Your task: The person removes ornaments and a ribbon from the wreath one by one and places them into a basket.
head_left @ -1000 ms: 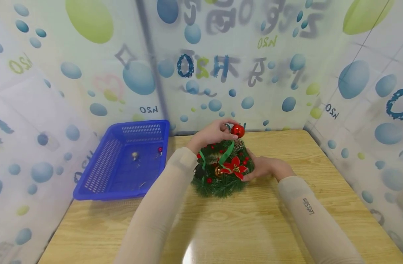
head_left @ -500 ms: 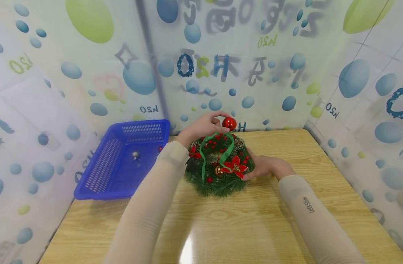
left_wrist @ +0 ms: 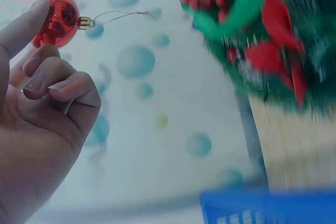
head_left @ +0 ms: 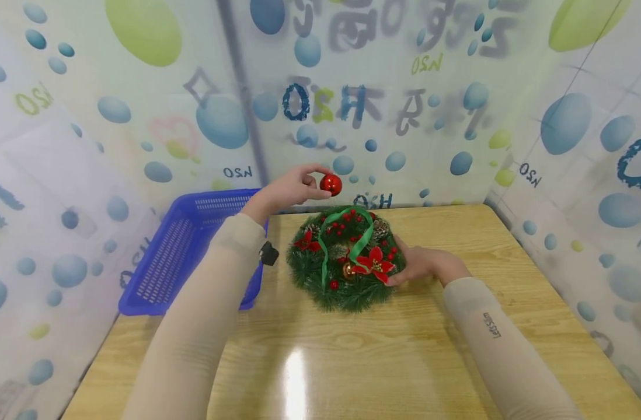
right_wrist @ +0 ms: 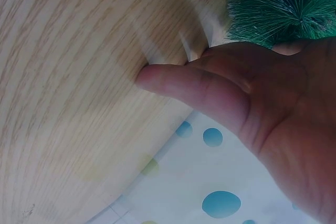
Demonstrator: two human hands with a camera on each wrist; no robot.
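Observation:
My left hand (head_left: pixel 291 189) pinches a shiny red bauble (head_left: pixel 330 184) between thumb and forefinger, above the far left of the wreath. In the left wrist view the bauble's gold cap and a thin string loop (left_wrist: pixel 121 14) hang free, and the other fingers are curled into the palm. A green Christmas wreath (head_left: pixel 310 271) lies on the table, with red poinsettias (head_left: pixel 375 265), berries, pine cones, a gold bauble (head_left: pixel 349 269) and a green ribbon (head_left: pixel 363 242). My right hand (head_left: pixel 422 265) holds the wreath's right edge, thumb by the poinsettia; some fingertips are hidden.
A blue plastic basket (head_left: pixel 142 306) stands at the left of the wooden table (head_left: pixel 362 361), partly covered by my left arm. Patterned walls rise behind the table and along both sides.
My left hand has moved left and up with the red bauble, away from the wreath's far right, uncovering more of the wreath and ribbon. My right hand has stayed in place.

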